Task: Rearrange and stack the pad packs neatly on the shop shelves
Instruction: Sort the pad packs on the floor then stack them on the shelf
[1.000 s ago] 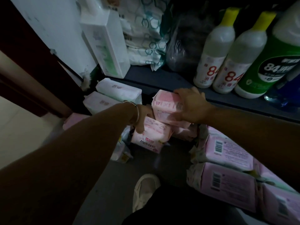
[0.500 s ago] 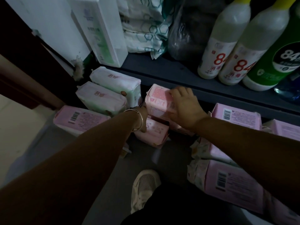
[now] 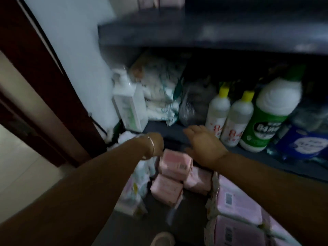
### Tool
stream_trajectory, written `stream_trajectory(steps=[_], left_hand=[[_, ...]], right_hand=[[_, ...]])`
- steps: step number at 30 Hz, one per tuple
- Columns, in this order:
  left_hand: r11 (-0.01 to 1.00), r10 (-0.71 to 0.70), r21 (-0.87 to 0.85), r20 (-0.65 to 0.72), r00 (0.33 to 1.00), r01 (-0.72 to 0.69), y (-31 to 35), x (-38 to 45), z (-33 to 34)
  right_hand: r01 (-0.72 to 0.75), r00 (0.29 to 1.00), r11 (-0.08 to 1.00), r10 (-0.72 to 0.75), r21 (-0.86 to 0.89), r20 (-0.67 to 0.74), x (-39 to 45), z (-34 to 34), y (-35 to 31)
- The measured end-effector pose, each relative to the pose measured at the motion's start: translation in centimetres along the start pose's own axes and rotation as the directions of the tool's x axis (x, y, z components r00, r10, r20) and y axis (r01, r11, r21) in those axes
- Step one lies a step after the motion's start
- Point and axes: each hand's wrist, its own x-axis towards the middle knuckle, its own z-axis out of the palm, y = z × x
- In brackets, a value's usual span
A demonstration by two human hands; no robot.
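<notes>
Small pink pad packs (image 3: 174, 163) stacked low below the dark shelf (image 3: 248, 157), soft rectangular plastic wraps, the top one with a deeper pink panel and a barcode at its right end; a second pink pack (image 3: 166, 189) just under and in front of it, a third (image 3: 198, 178) tucked to the right, touching; larger pale pink packs (image 3: 236, 201) with barcodes lying at lower right, well blurred; white packs (image 3: 142, 176) stood at the left of the pink stack. Right hand (image 3: 206, 144) raised above the top pack, fingers spread and straight, gripping nothing, apart from the pack. Left hand (image 3: 157, 143) bent down past a thin bangle (image 3: 151, 143), fingers hidden behind the wrist, so impossible to tell whether holding anything; close to the top pack's left corner. On the shelf behind: two white bottles (image 3: 229, 118) with yellow caps, a green-labelled bottle (image 3: 268, 118), a white box (image 3: 130, 107), patterned white bundles (image 3: 159, 96). Everything smeared by blur.
</notes>
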Motion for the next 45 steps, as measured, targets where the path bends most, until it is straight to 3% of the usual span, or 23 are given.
stream_trajectory(steps=[5,13,26,37,42,45], left_hand=[[0.985,0.156,-0.016,-0.364,0.918,-0.174,2.3,-4.5,-8.0],[0.945,0.278,0.037,-0.610,0.742,-0.324,6.2,-9.5,-18.9],[0.957,0.244,0.064,-0.701,0.670,-0.281,4.1,0.6,-30.3],[0.985,0.174,0.110,-0.703,0.689,-0.136,1.1,13.2,-38.1],[0.969,0.230,0.121,-0.760,0.608,-0.215,-0.3,17.1,-40.3],[0.962,0.246,0.118,-0.767,0.593,-0.246,-1.3,19.4,-41.2]], right_hand=[[-0.015,0.986,1.000,0.010,-0.024,-0.165,-1.4,-9.1,-0.1],[-0.057,0.928,0.993,0.014,-0.106,-0.372,-2.0,-20.4,0.7],[-0.159,0.939,0.986,0.136,-0.050,-0.317,10.7,-25.8,4.2],[-0.180,0.957,0.982,0.163,-0.051,-0.239,24.1,-26.5,7.0],[-0.171,0.929,0.985,0.154,-0.020,-0.335,29.7,-26.6,7.9],[-0.166,0.922,0.986,0.150,-0.014,-0.356,32.4,-26.7,8.3]])
